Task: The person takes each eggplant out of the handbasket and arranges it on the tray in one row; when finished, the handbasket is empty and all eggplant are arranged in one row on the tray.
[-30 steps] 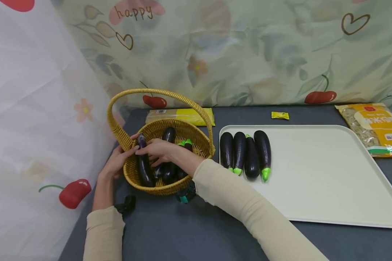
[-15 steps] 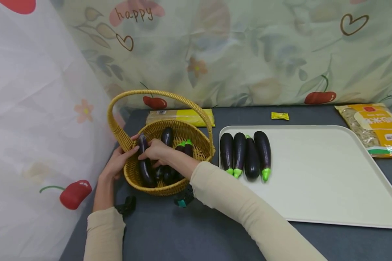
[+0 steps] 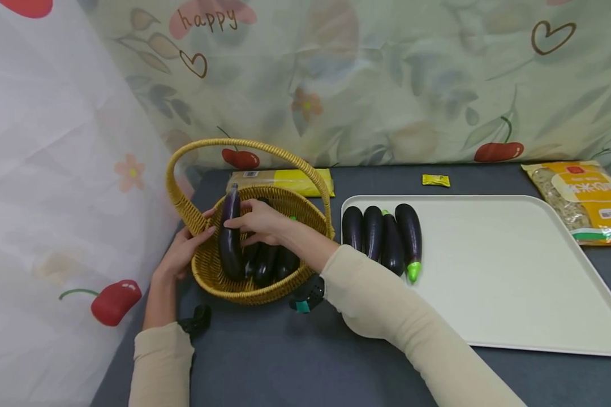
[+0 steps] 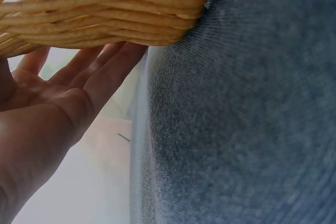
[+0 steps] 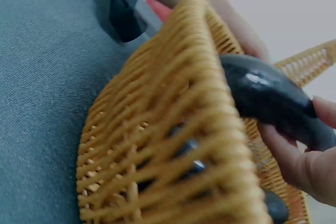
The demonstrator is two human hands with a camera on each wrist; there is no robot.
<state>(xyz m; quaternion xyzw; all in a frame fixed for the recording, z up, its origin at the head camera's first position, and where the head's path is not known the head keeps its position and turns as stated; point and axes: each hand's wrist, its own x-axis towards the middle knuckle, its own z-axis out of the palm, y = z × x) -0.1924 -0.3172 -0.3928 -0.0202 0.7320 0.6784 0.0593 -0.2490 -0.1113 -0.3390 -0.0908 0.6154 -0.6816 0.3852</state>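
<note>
In the head view my right hand point(image 3: 262, 222) pinches a dark purple eggplant point(image 3: 230, 243) at the left inside of the wicker basket point(image 3: 254, 295). The right wrist view shows thumb and fingers around that eggplant point(image 5: 268, 90), which is tilted above the rim. My left hand point(image 3: 180, 254) holds the basket's left side near the handle's base; in the left wrist view its fingers point(image 4: 110, 72) lie against the outer weave. Several more eggplants point(image 3: 266, 265) rest in the basket, partly hidden by my right hand.
Right of the basket lies a white tray point(image 3: 509, 271), several eggplants point(image 3: 409, 232) side by side at its left end. A yellow packet point(image 3: 302, 181) lies behind the basket, a small yellow sachet point(image 3: 435, 180) behind the tray, and an orange-and-clear bag point(image 3: 585, 203) at the right.
My right hand has raised the left eggplant and moved it slightly right and toward the back of the basket. The left hand stays at the basket's side.
</note>
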